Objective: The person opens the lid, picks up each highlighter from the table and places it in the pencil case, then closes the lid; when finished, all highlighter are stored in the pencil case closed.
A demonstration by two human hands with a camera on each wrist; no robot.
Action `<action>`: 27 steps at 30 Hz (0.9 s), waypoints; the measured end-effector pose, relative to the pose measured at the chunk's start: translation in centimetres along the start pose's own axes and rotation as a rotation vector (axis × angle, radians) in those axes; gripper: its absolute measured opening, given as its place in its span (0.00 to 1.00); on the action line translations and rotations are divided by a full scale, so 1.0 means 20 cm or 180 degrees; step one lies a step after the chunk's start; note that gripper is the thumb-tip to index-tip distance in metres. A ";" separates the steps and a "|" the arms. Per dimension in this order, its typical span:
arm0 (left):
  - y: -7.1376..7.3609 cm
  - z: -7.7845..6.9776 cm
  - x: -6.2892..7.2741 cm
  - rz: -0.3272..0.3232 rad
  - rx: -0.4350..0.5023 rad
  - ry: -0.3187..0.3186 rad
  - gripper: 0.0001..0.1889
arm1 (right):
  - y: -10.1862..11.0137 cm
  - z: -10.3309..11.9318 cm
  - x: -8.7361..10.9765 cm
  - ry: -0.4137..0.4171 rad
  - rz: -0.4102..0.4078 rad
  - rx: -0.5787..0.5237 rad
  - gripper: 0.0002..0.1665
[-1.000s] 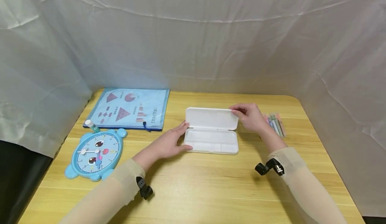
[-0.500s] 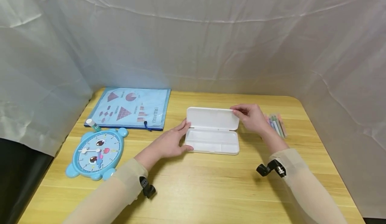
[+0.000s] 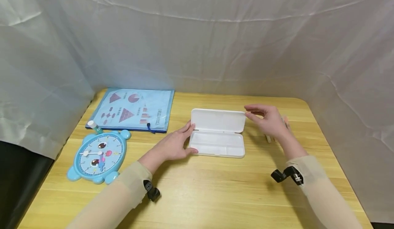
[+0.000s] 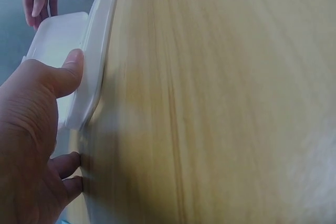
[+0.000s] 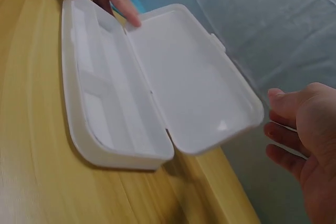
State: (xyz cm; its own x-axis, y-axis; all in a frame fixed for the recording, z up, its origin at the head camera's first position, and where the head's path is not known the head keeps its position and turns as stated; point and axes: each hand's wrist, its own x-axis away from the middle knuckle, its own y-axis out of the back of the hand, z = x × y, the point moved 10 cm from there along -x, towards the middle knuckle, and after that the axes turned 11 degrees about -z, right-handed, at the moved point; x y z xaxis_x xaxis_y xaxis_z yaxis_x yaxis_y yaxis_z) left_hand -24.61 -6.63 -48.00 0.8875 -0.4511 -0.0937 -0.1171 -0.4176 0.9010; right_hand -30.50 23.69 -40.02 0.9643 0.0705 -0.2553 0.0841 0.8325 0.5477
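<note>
A white pencil case (image 3: 217,147) lies open on the wooden table, its lid (image 5: 194,77) tilted back on the hinge. Inside the tray are divided compartments with nothing in them. My left hand (image 3: 172,146) grips the case's left end, thumb at the front corner and fingers near the hinge; the left wrist view shows that thumb (image 4: 73,69) over the rim. Just off the lid's right edge is my right hand (image 3: 268,122), fingers loosely bent and holding nothing. A small gap shows between its fingertips and the lid in the right wrist view.
Several pastel markers (image 3: 286,122) lie to the right, mostly hidden behind the right hand. On the left are a blue toy clock (image 3: 106,147), a glue stick (image 3: 94,127) and a blue zip folder (image 3: 135,109). Grey cloth (image 3: 215,51) walls the table's back and sides.
My right hand has let go of the lid's corner and moved right, now covering most of the markers. The lid stays up; my left hand keeps its place on the case.
</note>
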 end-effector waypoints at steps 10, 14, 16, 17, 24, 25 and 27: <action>-0.01 0.00 -0.01 0.0078 -0.0025 -0.0004 0.56 | 0.16 -0.04 0.07 0.0120 -0.0262 -0.0045 0.20; 0.00 0.00 -0.01 0.0096 -0.0035 -0.0001 0.56 | 0.21 -0.08 0.11 0.0064 -0.0303 -0.0100 0.20; 0.00 0.00 -0.01 0.0106 -0.0034 0.0006 0.57 | 0.23 -0.10 0.13 0.0037 -0.0318 -0.0051 0.20; 0.00 0.00 -0.01 0.0116 -0.0042 0.0010 0.57 | 0.24 -0.11 0.14 0.0019 -0.0334 0.0000 0.20; 0.00 0.00 -0.02 0.0147 -0.0084 0.0001 0.57 | 0.25 -0.19 0.20 -0.0123 -0.0333 0.0305 0.20; 0.00 0.00 -0.02 0.0154 -0.0092 -0.0002 0.57 | 0.25 -0.21 0.21 -0.0130 -0.0332 0.0319 0.19; 0.00 0.00 -0.03 0.0165 -0.0103 -0.0006 0.57 | 0.24 -0.22 0.23 -0.0092 -0.0335 0.0356 0.18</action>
State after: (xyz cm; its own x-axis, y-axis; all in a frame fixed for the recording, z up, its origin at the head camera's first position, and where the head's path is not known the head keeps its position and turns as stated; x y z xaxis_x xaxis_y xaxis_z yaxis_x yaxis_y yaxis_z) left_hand -25.06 -6.34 -47.85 0.8798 -0.4729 -0.0472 -0.1485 -0.3679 0.9179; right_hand -26.84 30.45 -42.09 0.9554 -0.0311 -0.2938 0.2110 0.7679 0.6048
